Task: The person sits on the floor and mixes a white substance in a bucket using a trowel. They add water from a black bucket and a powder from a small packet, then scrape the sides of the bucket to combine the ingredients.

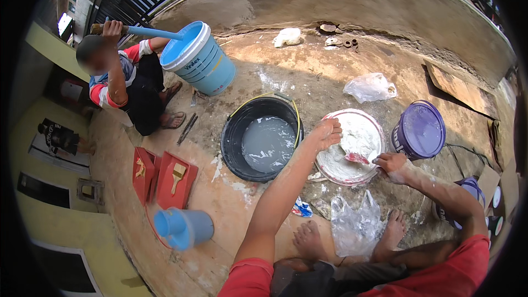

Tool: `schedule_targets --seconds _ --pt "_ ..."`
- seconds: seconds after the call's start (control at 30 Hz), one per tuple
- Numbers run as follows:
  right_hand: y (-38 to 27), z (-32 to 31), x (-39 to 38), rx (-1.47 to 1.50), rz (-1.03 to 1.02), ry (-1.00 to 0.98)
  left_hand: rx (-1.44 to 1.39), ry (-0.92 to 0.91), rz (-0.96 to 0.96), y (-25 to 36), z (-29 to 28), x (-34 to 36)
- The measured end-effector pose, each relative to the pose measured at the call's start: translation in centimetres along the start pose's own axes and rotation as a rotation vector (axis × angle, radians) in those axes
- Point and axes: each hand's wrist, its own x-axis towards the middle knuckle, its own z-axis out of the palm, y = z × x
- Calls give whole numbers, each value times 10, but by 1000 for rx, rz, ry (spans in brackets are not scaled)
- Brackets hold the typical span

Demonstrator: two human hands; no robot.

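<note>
A round white tub with a reddish rim (379,124) stands in front of me, filled with thick white paste (329,160). A red-edged piece (356,158), smeared with paste, lies in it; its kind is unclear. My left hand (328,133) is over the tub's left rim, its fingers loosely stretched out and holding nothing visible. At the right edge, my right hand (391,166) is closed with its fingertips on the rim. Left of the tub, a large black bucket (231,157) with a yellow-edged handle holds greyish liquid (268,144).
A co-worker (124,77) squats at the left, with a blue stick in a tall blue bucket (212,71). Red trays (184,187) with brushes and a blue pail (195,225) stand nearer. Purple buckets (422,130) are on the right. Plastic bags (357,223) lie near my feet.
</note>
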Motion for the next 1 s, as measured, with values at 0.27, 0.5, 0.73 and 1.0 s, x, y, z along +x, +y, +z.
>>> schedule_targets --seconds 0.27,0.5,0.73,1.0 --pt "30 1 -29 -5 84 -86 -140 252 183 83 -126 -128" --pt "15 3 -8 25 41 -69 -139 694 -39 6 -272 -82" --pt "12 3 -12 23 87 -113 -271 315 -70 28 -229 -92" --pt "23 15 -20 2 101 -128 -149 96 57 84 -55 -130"
